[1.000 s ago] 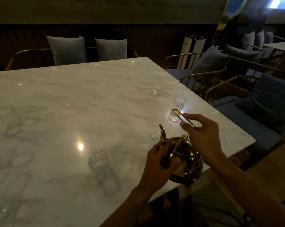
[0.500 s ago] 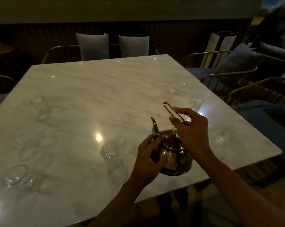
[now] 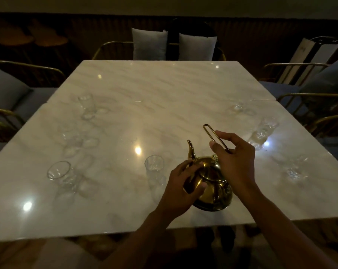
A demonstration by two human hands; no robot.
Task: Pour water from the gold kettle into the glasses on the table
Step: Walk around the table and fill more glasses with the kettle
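Presently the gold kettle (image 3: pixel 212 183) sat near the table (image 3: pixel 164 98) front edge, w/ its wire handle (image 3: pixel 215 137) pinched by the right hand (image 3: pixel 236 162) and its body cupped by the left hand (image 3: pixel 183 187). Probably heavy and slick; the glasses (image 3: pixel 154 164) looked fragile.

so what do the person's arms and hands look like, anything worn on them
Both forearms are bare, with no sleeves in view. The left hand and right hand show no gloves; no watch or rings can be made out in the dim light.
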